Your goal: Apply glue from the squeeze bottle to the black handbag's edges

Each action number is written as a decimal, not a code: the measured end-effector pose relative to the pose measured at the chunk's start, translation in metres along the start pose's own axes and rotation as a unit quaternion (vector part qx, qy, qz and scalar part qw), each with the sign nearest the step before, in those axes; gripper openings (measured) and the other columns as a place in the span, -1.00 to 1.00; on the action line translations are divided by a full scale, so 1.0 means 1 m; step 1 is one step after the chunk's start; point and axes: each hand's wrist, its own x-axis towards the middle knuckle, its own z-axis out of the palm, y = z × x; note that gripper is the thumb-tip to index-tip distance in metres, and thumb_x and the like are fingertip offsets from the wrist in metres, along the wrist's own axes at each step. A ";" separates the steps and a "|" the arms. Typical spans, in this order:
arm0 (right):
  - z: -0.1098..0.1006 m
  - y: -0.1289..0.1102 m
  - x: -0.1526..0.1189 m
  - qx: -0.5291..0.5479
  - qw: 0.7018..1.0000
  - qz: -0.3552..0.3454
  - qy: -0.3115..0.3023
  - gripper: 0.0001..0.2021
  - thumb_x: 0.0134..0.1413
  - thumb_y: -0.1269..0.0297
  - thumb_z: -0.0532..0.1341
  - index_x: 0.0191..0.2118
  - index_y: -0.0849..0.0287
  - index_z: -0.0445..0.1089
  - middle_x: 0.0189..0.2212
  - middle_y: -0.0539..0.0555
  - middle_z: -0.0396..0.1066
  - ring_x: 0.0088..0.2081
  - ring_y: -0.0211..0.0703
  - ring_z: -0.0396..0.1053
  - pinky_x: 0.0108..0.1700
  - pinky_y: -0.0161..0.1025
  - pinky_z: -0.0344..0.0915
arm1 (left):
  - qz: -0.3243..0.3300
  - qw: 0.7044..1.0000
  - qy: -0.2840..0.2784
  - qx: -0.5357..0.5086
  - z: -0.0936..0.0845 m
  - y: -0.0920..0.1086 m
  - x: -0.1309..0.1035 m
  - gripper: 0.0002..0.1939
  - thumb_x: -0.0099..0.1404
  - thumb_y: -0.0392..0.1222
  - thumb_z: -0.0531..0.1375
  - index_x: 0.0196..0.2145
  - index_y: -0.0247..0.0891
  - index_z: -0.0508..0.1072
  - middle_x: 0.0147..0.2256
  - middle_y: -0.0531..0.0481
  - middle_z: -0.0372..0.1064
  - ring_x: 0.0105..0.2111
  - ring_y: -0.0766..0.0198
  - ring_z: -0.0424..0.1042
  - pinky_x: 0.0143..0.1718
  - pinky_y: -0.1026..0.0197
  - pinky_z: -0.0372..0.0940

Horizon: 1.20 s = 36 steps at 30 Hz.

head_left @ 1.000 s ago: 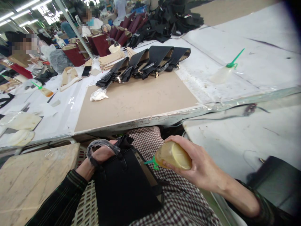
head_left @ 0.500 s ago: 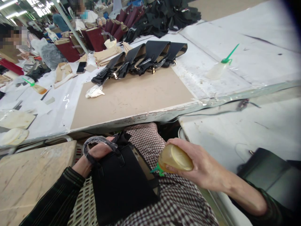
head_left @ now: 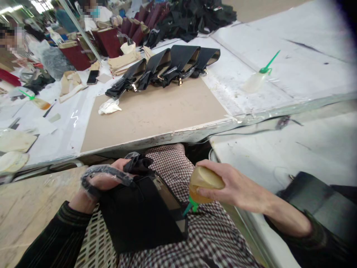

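Note:
A black handbag (head_left: 142, 216) lies on my lap, its open top turned to the right. My left hand (head_left: 107, 178) grips its plastic-wrapped handle at the upper left corner. My right hand (head_left: 237, 188) holds a yellowish glue bottle (head_left: 203, 184) tipped downward. Its green nozzle (head_left: 188, 208) points at the bag's open inner edge and touches it or nearly so.
A tan board (head_left: 156, 111) covers the table ahead, with a row of black handbags (head_left: 164, 69) at its far edge and a crumpled white wrap (head_left: 109, 106). A second glue bottle (head_left: 256, 80) lies at right. Another black bag (head_left: 315, 203) rests beside my right arm. People work at back left.
My right hand has tilted the bottle from sideways to nozzle-down and lowered it onto the bag's edge. My left hand has pulled the handle leftward, turning the bag.

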 end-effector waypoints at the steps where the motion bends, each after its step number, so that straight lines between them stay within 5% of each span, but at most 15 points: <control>1: -0.003 0.002 0.001 0.033 0.999 0.020 0.006 -0.69 0.20 0.04 0.38 -0.05 0.06 0.44 -0.29 -0.02 0.52 -0.33 -0.09 0.45 -0.34 -0.21 0.35 | 0.012 1.000 -0.017 -0.007 -0.002 0.010 -0.007 -0.74 0.24 -0.07 0.33 -0.27 -0.36 0.57 -0.30 -0.07 0.56 -0.27 0.14 0.48 -0.20 0.20 0.43; 6: -0.009 0.023 0.001 0.110 0.979 0.076 0.151 -0.44 0.12 -0.18 0.38 0.08 0.08 0.38 -0.26 0.05 0.50 -0.34 -0.04 0.43 -0.51 -0.25 0.34 | 0.037 0.991 -0.026 0.126 -0.002 0.044 -0.033 -0.86 0.33 -0.17 0.33 -0.23 -0.30 0.54 -0.26 0.01 0.53 -0.26 0.25 0.44 -0.19 0.29 0.35; 11: 0.012 0.048 -0.001 0.052 0.965 0.074 0.248 -0.41 0.09 -0.22 0.37 0.08 0.09 0.39 -0.16 0.11 0.53 -0.18 0.11 0.50 -0.19 -0.05 0.47 | 0.103 0.972 0.024 0.211 0.026 0.018 -0.036 -0.87 0.38 -0.34 0.13 -0.35 -0.28 0.43 -0.34 0.05 0.45 -0.34 0.29 0.37 -0.27 0.26 0.26; 17: 0.045 0.066 0.003 -0.031 0.976 0.010 0.216 -0.47 0.18 -0.15 0.35 0.12 0.06 0.36 -0.04 0.13 0.54 -0.10 0.11 0.53 -0.05 -0.01 0.49 | 0.148 0.962 0.079 0.216 0.051 -0.004 -0.043 -0.86 0.34 -0.42 0.11 -0.30 -0.27 0.44 -0.32 0.05 0.46 -0.32 0.28 0.40 -0.24 0.24 0.22; 26: 0.059 0.079 0.018 -0.132 0.969 -0.128 0.165 -0.50 0.32 0.09 0.31 0.25 0.07 0.18 0.04 0.19 0.47 -0.01 0.09 0.50 -0.03 -0.06 0.48 | 0.146 0.959 0.087 0.225 0.066 -0.013 -0.057 -0.75 0.24 -0.49 0.09 -0.25 -0.24 0.48 -0.29 0.03 0.52 -0.28 0.24 0.47 -0.24 0.23 0.21; 36: 0.053 0.071 0.017 -0.037 0.990 -0.010 0.138 -0.59 0.26 0.03 0.34 0.12 0.02 0.34 -0.10 0.04 0.53 -0.16 -0.01 0.51 -0.12 -0.12 0.47 | 0.110 0.961 0.064 0.244 0.078 -0.016 -0.065 -0.74 0.18 -0.49 0.09 -0.28 -0.23 0.47 -0.36 0.07 0.51 -0.34 0.26 0.46 -0.29 0.23 0.18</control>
